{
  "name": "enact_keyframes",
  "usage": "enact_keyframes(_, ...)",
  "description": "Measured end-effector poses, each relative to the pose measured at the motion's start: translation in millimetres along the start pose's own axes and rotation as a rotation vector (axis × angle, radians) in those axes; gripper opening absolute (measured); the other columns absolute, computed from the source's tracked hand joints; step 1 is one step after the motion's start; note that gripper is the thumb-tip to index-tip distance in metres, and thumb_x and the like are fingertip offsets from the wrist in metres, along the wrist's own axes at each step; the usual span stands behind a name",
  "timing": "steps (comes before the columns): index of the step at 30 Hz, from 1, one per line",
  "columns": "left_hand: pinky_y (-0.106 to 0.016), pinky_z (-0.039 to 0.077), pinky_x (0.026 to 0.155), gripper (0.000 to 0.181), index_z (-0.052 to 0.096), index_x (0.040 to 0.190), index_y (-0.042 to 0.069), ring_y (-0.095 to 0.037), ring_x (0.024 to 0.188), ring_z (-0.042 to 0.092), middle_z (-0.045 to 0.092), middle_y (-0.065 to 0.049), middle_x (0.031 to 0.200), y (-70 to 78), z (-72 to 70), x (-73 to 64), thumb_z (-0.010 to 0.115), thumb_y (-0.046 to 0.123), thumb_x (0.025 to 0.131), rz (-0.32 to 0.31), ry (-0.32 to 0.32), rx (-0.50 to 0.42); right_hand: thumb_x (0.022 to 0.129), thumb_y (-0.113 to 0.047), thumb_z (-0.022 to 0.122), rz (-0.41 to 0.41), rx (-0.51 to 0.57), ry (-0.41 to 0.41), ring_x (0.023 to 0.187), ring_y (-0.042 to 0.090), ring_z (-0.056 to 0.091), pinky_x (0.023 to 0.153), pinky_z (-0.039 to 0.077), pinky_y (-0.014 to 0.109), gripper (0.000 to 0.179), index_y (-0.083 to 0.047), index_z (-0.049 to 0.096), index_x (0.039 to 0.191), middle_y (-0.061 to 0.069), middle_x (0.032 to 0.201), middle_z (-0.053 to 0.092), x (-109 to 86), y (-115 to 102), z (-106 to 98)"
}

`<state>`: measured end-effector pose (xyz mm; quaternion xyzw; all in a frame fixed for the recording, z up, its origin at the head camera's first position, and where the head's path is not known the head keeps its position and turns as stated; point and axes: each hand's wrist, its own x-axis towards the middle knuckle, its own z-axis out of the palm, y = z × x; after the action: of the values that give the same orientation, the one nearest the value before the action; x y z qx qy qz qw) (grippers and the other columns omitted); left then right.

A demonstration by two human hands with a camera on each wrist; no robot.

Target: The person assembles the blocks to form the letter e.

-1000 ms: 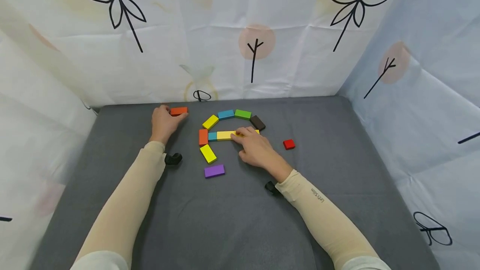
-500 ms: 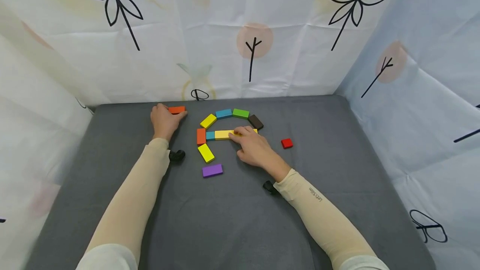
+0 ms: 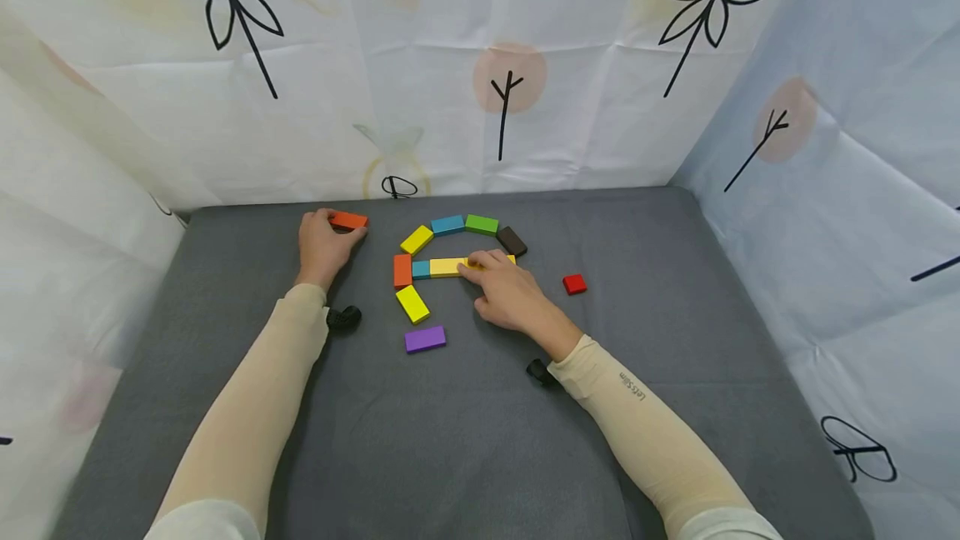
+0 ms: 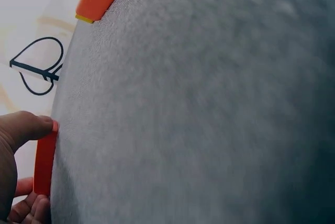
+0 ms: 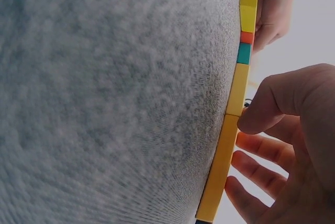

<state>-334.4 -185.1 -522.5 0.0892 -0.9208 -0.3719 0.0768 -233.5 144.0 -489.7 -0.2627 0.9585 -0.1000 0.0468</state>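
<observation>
At the far left of the table, my left hand [image 3: 322, 248] pinches an orange-red block [image 3: 349, 221] between thumb and fingers. The left wrist view shows the thumb on one end of that block [image 4: 45, 164] and fingers at the other. My right hand [image 3: 513, 294] rests its fingertips on a straight row of blocks, covering part of it. In the right wrist view, fingers and thumb touch the top of a long orange-yellow block [image 5: 219, 166], beside a pale yellow block [image 5: 238, 89]. The row's left part has a teal block [image 3: 421, 270] and an orange block [image 3: 402, 271].
Above the row curve a yellow block [image 3: 417, 240], a blue block [image 3: 448, 225], a green block [image 3: 482, 224] and a dark brown block [image 3: 512, 241]. Below lie another yellow block [image 3: 412, 304] and a purple block [image 3: 425, 339]. A small red block [image 3: 574, 284] sits right.
The orange-red block in my left hand has turned, its right end now lower, and moved slightly left with the hand. My right hand stays on the row.
</observation>
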Motion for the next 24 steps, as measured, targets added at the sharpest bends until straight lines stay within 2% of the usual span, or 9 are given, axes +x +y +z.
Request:
enact_keyframes(6,-0.057,0.044,0.107,0.067,0.053,0.149,-0.013,-0.045,0.121,0.05,0.052,-0.032,0.135,-6.4,-10.7,-9.3,0.078,0.027,0.102,0.078,-0.029,-0.015,0.101,-0.009,0.067,-0.01,0.001,0.002,0.146,0.023,0.041,0.09,0.058,0.037,0.065,-0.017,0.052,0.163,0.004,0.162,0.048,1.0,-2.2,-1.4)
enact_keyframes(11,-0.055,0.046,0.102,0.066,0.055,0.148,-0.012,-0.043,0.115,0.052,0.055,-0.03,0.132,-7.1,-18.5,-22.4,0.08,0.026,0.101,0.134,-0.048,-0.017,0.101,-0.009,0.066,-0.012,0.005,0.003,0.146,0.023,0.042,0.091,0.058,0.039,0.064,-0.017,0.052,0.163,0.005,0.161,0.049,1.5,-3.4,-1.0)
enact_keyframes(16,-0.053,0.047,0.097,0.065,0.058,0.147,-0.009,-0.04,0.11,0.053,0.056,-0.027,0.13,0.9,-25.8,-40.7,0.083,0.027,0.099,0.156,-0.066,-0.017,0.101,-0.01,0.066,0.001,0.013,0.002,0.146,0.023,0.041,0.092,0.058,0.04,0.063,-0.018,0.054,0.162,0.005,0.161,0.049,0.6,-2.4,-0.1)
enact_keyframes(21,-0.053,0.048,0.097,0.067,0.057,0.149,-0.007,-0.039,0.111,0.053,0.055,-0.025,0.134,10.1,-30.0,-60.5,0.084,0.028,0.098,0.162,-0.093,-0.02,0.102,-0.01,0.067,0.019,0.036,0.004,0.145,0.022,0.042,0.088,0.059,0.041,0.062,-0.019,0.054,0.162,0.004,0.162,0.049,-1.1,0.1,-0.7)
enact_keyframes(24,-0.054,0.049,0.097,0.068,0.057,0.149,-0.006,-0.039,0.112,0.054,0.055,-0.024,0.134,14.4,-31.7,-72.8,0.085,0.028,0.097,0.167,-0.098,-0.025,0.101,-0.01,0.067,0.007,0.058,0.007,0.145,0.023,0.042,0.091,0.058,0.043,0.062,-0.018,0.055,0.161,0.005,0.162,0.049,-1.5,1.2,-1.5)
